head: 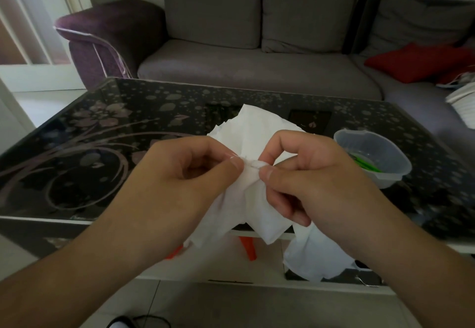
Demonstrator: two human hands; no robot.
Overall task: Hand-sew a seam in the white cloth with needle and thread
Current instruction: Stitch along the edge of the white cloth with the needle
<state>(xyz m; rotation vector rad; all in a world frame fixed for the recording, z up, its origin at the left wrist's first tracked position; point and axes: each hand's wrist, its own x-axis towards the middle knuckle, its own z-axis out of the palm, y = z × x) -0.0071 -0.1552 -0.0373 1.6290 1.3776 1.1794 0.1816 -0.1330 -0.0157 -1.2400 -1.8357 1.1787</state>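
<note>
Two hands pinch a white cloth (246,173) above a dark glass table (77,148).

My left hand (185,181) and right hand (308,181) meet at the cloth's bunched top edge — thumb and forefinger of each closed on the fold, tips almost touching. That edge runs left to right between them; the rest hangs toward me. I cannot make out a needle or thread. Far right, a clear plastic tub (372,158) holds something green.
</note>
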